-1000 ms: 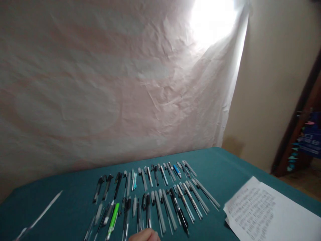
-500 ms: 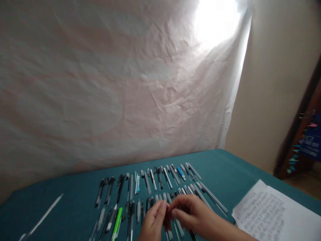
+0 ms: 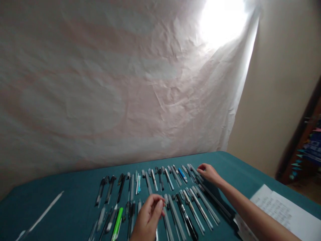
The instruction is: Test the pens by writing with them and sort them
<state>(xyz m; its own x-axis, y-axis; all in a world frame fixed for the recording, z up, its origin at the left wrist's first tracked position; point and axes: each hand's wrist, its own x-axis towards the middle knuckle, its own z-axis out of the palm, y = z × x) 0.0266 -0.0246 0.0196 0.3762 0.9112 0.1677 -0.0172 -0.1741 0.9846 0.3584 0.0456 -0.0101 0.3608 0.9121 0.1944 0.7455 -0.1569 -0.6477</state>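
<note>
Two rows of pens and their loose caps lie on the teal cloth. My left hand hovers over the near row with thumb and fingers pinched together; whatever may be between them is too small to name. My right hand is stretched out to the right end of the far row, beside a clear pen. Its fingers are curled in, and I cannot make out anything in them. Near my left hand are a black pen and a bright green pen. A blue pen lies in the far row.
Handwritten paper sheets lie at the right, partly under my right forearm. A thin white strip rests on the cloth at the left. A pale crumpled sheet hangs behind the table, with a bright light at its top right.
My hands were together over the near row. My right hand has moved away to the far right end of the pens; my left hand stays low, slightly left.
</note>
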